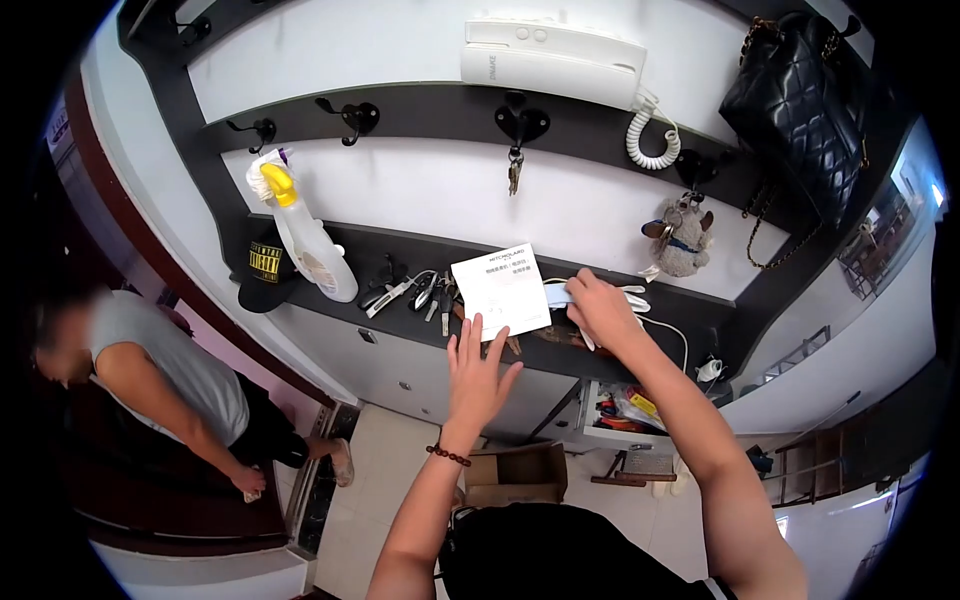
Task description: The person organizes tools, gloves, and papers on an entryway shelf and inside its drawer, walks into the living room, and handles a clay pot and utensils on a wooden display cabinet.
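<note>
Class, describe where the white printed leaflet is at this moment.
In the head view, the white leaflet is at the dark shelf, near the middle, right of the black key fob, with the left hand's fingers over its lower edge.

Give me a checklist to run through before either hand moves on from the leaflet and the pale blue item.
1. Left hand at the leaflet: ok, fingertips at its lower edge.
2. Right hand gripping the pale blue item firmly: cannot tell, fingers hide part of it.
3. Keys well away from the leaflet: not ok, some lie right by its left edge.
4. Drawer below closed: not ok, it is open.
5. Other person away from both hands: ok, off to the left.
</note>
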Demonstrator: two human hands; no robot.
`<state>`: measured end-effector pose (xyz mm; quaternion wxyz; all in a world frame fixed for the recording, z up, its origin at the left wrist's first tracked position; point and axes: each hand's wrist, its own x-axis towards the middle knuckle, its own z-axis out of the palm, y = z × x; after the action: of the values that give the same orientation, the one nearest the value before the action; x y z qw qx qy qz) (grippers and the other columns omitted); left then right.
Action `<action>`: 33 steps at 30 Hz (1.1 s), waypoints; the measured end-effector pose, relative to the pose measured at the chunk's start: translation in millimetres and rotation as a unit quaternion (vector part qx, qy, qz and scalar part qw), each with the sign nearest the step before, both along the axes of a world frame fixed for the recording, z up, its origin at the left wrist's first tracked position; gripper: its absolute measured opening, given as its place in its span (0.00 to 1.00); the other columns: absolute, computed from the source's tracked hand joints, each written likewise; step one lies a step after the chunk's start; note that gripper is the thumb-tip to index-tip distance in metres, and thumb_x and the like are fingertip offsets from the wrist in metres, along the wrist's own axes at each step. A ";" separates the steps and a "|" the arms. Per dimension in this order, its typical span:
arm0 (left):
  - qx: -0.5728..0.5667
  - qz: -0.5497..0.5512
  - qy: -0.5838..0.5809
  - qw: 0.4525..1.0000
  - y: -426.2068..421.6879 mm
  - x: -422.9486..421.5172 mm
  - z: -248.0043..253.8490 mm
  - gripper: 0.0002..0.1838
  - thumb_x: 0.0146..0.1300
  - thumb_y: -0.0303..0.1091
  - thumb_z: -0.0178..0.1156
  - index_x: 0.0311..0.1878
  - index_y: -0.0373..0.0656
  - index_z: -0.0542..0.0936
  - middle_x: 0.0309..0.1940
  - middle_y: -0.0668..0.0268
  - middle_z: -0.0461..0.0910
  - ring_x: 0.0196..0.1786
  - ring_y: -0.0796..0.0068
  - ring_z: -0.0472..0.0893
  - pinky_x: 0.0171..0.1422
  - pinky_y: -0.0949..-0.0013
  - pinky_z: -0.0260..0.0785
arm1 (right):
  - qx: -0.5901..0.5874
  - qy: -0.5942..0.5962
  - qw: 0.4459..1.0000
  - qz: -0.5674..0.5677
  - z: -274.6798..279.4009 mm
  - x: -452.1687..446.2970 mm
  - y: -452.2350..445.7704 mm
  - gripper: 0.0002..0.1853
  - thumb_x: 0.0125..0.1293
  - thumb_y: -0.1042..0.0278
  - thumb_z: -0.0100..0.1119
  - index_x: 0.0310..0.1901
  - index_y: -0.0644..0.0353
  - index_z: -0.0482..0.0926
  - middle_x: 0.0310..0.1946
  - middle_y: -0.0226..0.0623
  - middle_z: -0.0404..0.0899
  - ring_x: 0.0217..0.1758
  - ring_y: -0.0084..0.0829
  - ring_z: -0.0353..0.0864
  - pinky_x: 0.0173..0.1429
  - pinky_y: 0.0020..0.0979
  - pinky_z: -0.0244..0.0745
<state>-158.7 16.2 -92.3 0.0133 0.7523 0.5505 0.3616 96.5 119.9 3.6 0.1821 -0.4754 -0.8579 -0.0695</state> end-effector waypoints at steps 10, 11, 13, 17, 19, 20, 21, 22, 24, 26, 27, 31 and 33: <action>-0.010 -0.001 0.025 1.000 1.0 -3.1 5.8 0.35 0.75 0.48 0.72 0.80 0.47 0.77 0.88 0.41 0.60 0.90 0.36 0.57 0.89 0.31 0.49 | 0.032 0.345 0.937 0.040 49.4 37.9 -43.4 0.11 0.75 0.73 0.69 0.55 0.63 0.82 0.36 0.40 0.83 0.33 0.34 0.81 0.42 0.34 0.80; -0.016 -0.005 0.010 1.000 2.1 -1.4 7.3 0.35 0.75 0.48 0.72 0.80 0.47 0.77 0.88 0.41 0.60 0.90 0.36 0.57 0.90 0.31 0.48 | 0.019 0.409 0.911 0.049 53.6 39.9 -50.1 0.10 0.76 0.75 0.68 0.55 0.64 0.81 0.37 0.37 0.84 0.34 0.28 0.81 0.43 0.32 0.79; -0.023 -0.010 -0.012 1.000 2.9 1.6 11.0 0.35 0.74 0.48 0.74 0.78 0.44 0.78 0.88 0.43 0.60 0.90 0.36 0.57 0.90 0.31 0.48 | -0.032 0.528 0.846 0.062 54.1 54.2 -57.6 0.14 0.77 0.78 0.68 0.60 0.67 0.81 0.44 0.31 0.87 0.45 0.17 0.82 0.51 0.27 0.80; 0.017 -0.011 -0.120 0.993 -11.1 17.7 40.0 0.33 0.75 0.46 0.73 0.75 0.36 0.78 0.86 0.44 0.63 0.88 0.38 0.62 0.89 0.38 0.57 | -0.070 0.680 0.729 0.016 71.2 69.0 -103.7 0.19 0.76 0.79 0.67 0.66 0.67 0.81 0.59 0.38 0.89 0.58 0.26 0.89 0.66 0.34 0.83; -0.034 -0.101 -0.235 0.966 -31.2 37.5 68.3 0.34 0.78 0.46 0.70 0.78 0.36 0.76 0.86 0.46 0.64 0.88 0.43 0.64 0.88 0.43 0.60 | -0.132 0.768 0.626 0.013 61.6 76.4 -128.2 0.20 0.77 0.76 0.65 0.68 0.67 0.80 0.59 0.42 0.89 0.59 0.32 0.91 0.66 0.36 0.85; -0.083 -0.175 -0.347 0.918 -42.1 48.0 77.9 0.34 0.81 0.46 0.67 0.80 0.35 0.73 0.86 0.48 0.65 0.88 0.48 0.65 0.87 0.49 0.64 | -0.142 0.773 0.618 -0.009 53.6 83.4 -139.0 0.21 0.77 0.76 0.65 0.69 0.67 0.80 0.59 0.43 0.89 0.59 0.33 0.91 0.66 0.37 0.86; -0.130 -0.273 -0.439 0.846 -50.0 66.7 85.4 0.36 0.84 0.48 0.63 0.84 0.37 0.67 0.84 0.53 0.67 0.86 0.54 0.69 0.85 0.50 0.68 | -0.162 0.787 0.595 -0.014 47.3 87.1 -151.3 0.22 0.77 0.78 0.64 0.70 0.67 0.78 0.60 0.42 0.89 0.60 0.33 0.90 0.67 0.38 0.86; -0.222 -0.334 -0.481 0.780 -62.8 81.4 100.6 0.39 0.85 0.48 0.62 0.87 0.37 0.62 0.84 0.53 0.67 0.84 0.58 0.70 0.82 0.53 0.71 | -0.181 0.799 0.573 -0.017 40.9 87.8 -165.4 0.23 0.78 0.81 0.63 0.72 0.67 0.77 0.61 0.42 0.88 0.61 0.33 0.90 0.68 0.39 0.86; -0.294 -0.388 -0.502 0.715 -70.4 99.6 89.9 0.37 0.84 0.43 0.65 0.86 0.36 0.65 0.78 0.55 0.75 0.78 0.65 0.77 0.76 0.60 0.76 | -0.207 0.797 0.563 -0.072 14.0 83.0 -189.1 0.25 0.77 0.80 0.65 0.73 0.64 0.76 0.63 0.39 0.87 0.65 0.32 0.87 0.70 0.39 0.84; -0.381 -0.365 -0.487 0.696 -72.2 101.1 62.1 0.32 0.81 0.35 0.66 0.82 0.36 0.70 0.76 0.55 0.78 0.75 0.68 0.79 0.75 0.62 0.76 | -0.155 0.723 0.671 -0.065 -27.4 87.4 -205.0 0.30 0.73 0.80 0.72 0.74 0.63 0.75 0.63 0.36 0.85 0.66 0.29 0.86 0.71 0.37 0.82; -0.461 -0.332 -0.472 0.674 -72.4 103.4 59.8 0.29 0.79 0.28 0.67 0.79 0.36 0.75 0.74 0.55 0.80 0.73 0.70 0.81 0.73 0.64 0.76 | -0.179 0.752 0.628 -0.092 -33.4 89.9 -212.6 0.36 0.68 0.82 0.77 0.76 0.63 0.73 0.62 0.33 0.84 0.65 0.27 0.84 0.71 0.35 0.81; -0.341 -0.277 -0.286 0.851 -63.0 114.5 52.9 0.26 0.69 0.14 0.63 0.68 0.43 0.86 0.64 0.56 0.86 0.56 0.72 0.90 0.56 0.64 0.84 | -0.244 0.732 0.634 -0.039 -29.3 135.4 -237.7 0.49 0.66 0.88 0.76 0.84 0.52 0.62 0.64 0.33 0.79 0.66 0.29 0.84 0.64 0.35 0.89; -0.226 -0.294 -0.208 0.905 -50.5 131.9 60.7 0.28 0.66 0.13 0.63 0.68 0.43 0.86 0.61 0.56 0.86 0.54 0.63 0.90 0.55 0.61 0.84 | -0.216 0.660 0.716 -0.072 -20.2 150.3 -243.5 0.39 0.66 0.86 0.76 0.78 0.55 0.73 0.64 0.35 0.81 0.66 0.31 0.85 0.63 0.34 0.88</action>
<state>-26.9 -34.2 -31.7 0.4030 0.7649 0.3557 0.3551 246.8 -123.6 -16.6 0.5887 -0.4872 -0.4750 0.4363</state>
